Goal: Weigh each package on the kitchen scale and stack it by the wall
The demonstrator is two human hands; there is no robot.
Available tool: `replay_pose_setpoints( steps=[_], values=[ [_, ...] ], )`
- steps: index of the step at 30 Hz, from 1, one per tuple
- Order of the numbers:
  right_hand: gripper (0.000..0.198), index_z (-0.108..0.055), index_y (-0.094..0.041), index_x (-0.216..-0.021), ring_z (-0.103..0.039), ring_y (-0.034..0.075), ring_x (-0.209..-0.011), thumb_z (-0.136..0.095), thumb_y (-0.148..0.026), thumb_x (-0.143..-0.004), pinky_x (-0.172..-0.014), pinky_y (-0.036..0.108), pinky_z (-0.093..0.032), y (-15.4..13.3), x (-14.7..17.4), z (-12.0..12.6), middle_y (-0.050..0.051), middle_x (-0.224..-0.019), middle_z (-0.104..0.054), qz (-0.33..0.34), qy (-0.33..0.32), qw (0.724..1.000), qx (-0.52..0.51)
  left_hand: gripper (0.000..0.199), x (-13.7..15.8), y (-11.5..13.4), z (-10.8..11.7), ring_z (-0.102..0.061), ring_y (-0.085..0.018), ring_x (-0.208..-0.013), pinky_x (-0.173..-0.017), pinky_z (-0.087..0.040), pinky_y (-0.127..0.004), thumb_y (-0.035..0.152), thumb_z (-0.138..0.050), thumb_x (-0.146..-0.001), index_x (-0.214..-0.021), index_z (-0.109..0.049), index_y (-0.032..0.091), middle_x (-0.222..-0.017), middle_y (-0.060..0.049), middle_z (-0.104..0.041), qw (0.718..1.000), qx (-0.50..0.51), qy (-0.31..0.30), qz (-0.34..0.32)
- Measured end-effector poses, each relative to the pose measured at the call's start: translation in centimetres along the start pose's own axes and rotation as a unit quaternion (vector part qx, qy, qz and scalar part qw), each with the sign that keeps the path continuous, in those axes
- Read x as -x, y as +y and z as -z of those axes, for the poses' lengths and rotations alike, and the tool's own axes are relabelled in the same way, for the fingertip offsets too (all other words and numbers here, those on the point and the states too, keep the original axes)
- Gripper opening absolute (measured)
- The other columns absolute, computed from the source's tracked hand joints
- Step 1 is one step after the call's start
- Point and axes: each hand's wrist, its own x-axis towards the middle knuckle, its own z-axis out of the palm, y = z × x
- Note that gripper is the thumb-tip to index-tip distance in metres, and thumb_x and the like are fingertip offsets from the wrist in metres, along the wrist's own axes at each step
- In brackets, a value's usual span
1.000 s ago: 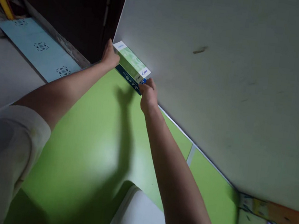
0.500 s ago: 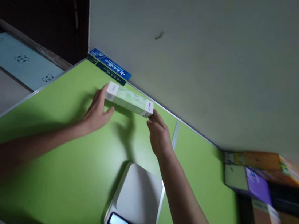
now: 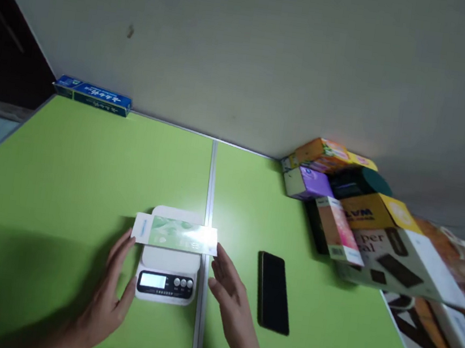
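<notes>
A long, slim green-and-white carton [image 3: 181, 236] lies level across the pan of a white kitchen scale [image 3: 170, 260]; whether it rests on the pan or hovers just above is hard to tell. My left hand [image 3: 110, 289] has its fingertips against the carton's left end, thumb apart near the scale's side. At the opposite end, my right hand [image 3: 231, 296] touches the carton with its fingertips, its thumb below and apart. The scale's display is lit, but no figures are readable. Glare whitens the carton's right part.
A blue long carton [image 3: 101, 97] lies against the wall at the back left. Right of my right hand is a black phone [image 3: 274, 293]. Several stacked boxes [image 3: 378, 239] occupy the right side of the green table [image 3: 65, 175]. A metal strip [image 3: 212, 183] divides the tabletop.
Both hands have brought the carton from near the back wall towards me, over the scale. The view has swung right, bringing the phone and more of the boxes into sight.
</notes>
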Motion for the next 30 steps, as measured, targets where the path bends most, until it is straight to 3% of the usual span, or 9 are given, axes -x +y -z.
replay_pose_setpoints(
  steps=[3, 7, 10, 14, 18, 21, 23, 26, 30],
  values=[
    [0.059, -0.062, -0.030, -0.126, -0.044, 0.033, -0.137, -0.076, -0.050, -0.072, -0.115, 0.056, -0.030, -0.3, -0.4, 0.2, 0.008, -0.144, -0.053, 0.028, 0.019, 0.999, -0.016, 0.065, -0.4, -0.5, 0.7, -0.034, -0.029, -0.141, -0.116, -0.031, -0.051, 0.018, -0.052, -0.089, -0.148, -0.028, 0.027, -0.150, -0.011, -0.035, 0.998, 0.015, 0.033, 0.042],
    [0.048, -0.067, -0.026, -0.113, -0.058, 0.031, -0.123, -0.077, -0.048, -0.071, -0.111, 0.053, -0.037, -0.6, -1.0, 2.1, 0.010, -0.128, -0.065, 0.047, 0.076, 0.995, -0.054, 0.059, -2.4, -1.0, 2.0, -0.038, -0.030, -0.139, -0.117, -0.030, -0.050, 0.030, -0.059, -0.083, -0.139, -0.039, 0.024, -0.147, -0.012, -0.038, 0.977, 0.132, 0.078, 0.148],
    [0.048, -0.065, -0.025, -0.113, -0.063, 0.028, -0.114, -0.076, -0.047, -0.072, -0.106, 0.049, -0.041, -0.5, -1.9, 2.6, 0.009, -0.122, -0.067, 0.018, 0.084, 0.993, -0.075, 0.062, -4.0, -0.9, 2.6, -0.045, -0.032, -0.133, -0.115, -0.031, -0.053, 0.040, -0.062, -0.079, -0.134, -0.044, 0.019, -0.141, -0.016, -0.048, 0.943, 0.213, 0.065, 0.248],
    [0.041, -0.062, -0.026, -0.113, -0.066, 0.022, -0.088, -0.069, -0.046, -0.078, -0.086, 0.040, -0.052, -0.5, -3.9, 0.7, 0.005, -0.104, -0.070, -0.011, 0.040, 0.996, -0.073, 0.068, -5.3, -0.4, 2.6, -0.051, -0.032, -0.128, -0.111, -0.039, -0.049, 0.047, -0.067, -0.073, -0.131, -0.049, 0.018, -0.137, -0.016, -0.056, 0.909, 0.263, 0.035, 0.322],
    [0.033, -0.063, -0.025, -0.109, -0.059, 0.017, -0.072, -0.068, -0.038, -0.079, -0.068, 0.032, -0.050, -1.5, -4.3, -0.9, 0.001, -0.084, -0.066, -0.008, -0.027, 0.998, -0.049, 0.060, -5.5, 0.7, 2.7, -0.054, -0.031, -0.126, -0.109, -0.042, -0.048, 0.046, -0.066, -0.077, -0.131, -0.054, 0.022, -0.133, -0.011, -0.061, 0.898, 0.249, 0.002, 0.363],
    [0.044, -0.060, -0.026, -0.118, -0.057, 0.016, -0.069, -0.071, -0.031, -0.076, -0.063, 0.030, -0.048, -2.4, -2.5, -0.2, -0.002, -0.077, -0.062, -0.006, -0.085, 0.995, -0.049, 0.055, -5.1, 1.7, 2.8, -0.058, -0.031, -0.123, -0.109, -0.043, -0.050, 0.046, -0.063, -0.081, -0.132, -0.053, 0.027, -0.130, -0.007, -0.064, 0.899, 0.217, 0.012, 0.381],
    [0.036, -0.063, -0.026, -0.113, -0.057, 0.015, -0.069, -0.068, -0.031, -0.077, -0.060, 0.028, -0.046, -2.5, -0.8, 0.9, -0.001, -0.078, -0.061, 0.003, -0.108, 0.993, -0.048, 0.055, -4.7, 2.9, 2.7, -0.057, -0.032, -0.123, -0.109, -0.042, -0.053, 0.049, -0.062, -0.081, -0.132, -0.054, 0.028, -0.128, -0.006, -0.065, 0.899, 0.202, 0.000, 0.389],
    [0.022, -0.067, -0.025, -0.097, -0.054, 0.013, -0.062, -0.065, -0.035, -0.078, -0.052, 0.025, -0.042, -1.8, 1.4, 3.2, -0.001, -0.076, -0.061, 0.016, -0.069, 0.995, -0.069, 0.063, -4.4, 5.4, 1.9, -0.052, -0.036, -0.128, -0.107, -0.043, -0.056, 0.053, -0.063, -0.079, -0.135, -0.051, 0.026, -0.127, -0.007, -0.066, 0.898, 0.211, -0.046, 0.383],
    [0.025, -0.066, -0.021, -0.089, -0.049, 0.010, -0.050, -0.067, -0.037, -0.069, -0.041, 0.021, -0.035, -0.6, 2.8, 7.6, -0.002, -0.066, -0.059, 0.014, 0.061, 0.989, -0.138, 0.070, -5.4, 10.1, -0.9, -0.046, -0.036, -0.134, -0.111, -0.039, -0.053, 0.048, -0.061, -0.082, -0.144, -0.039, 0.024, -0.140, -0.011, -0.056, 0.910, 0.248, -0.110, 0.315]
  ],
)
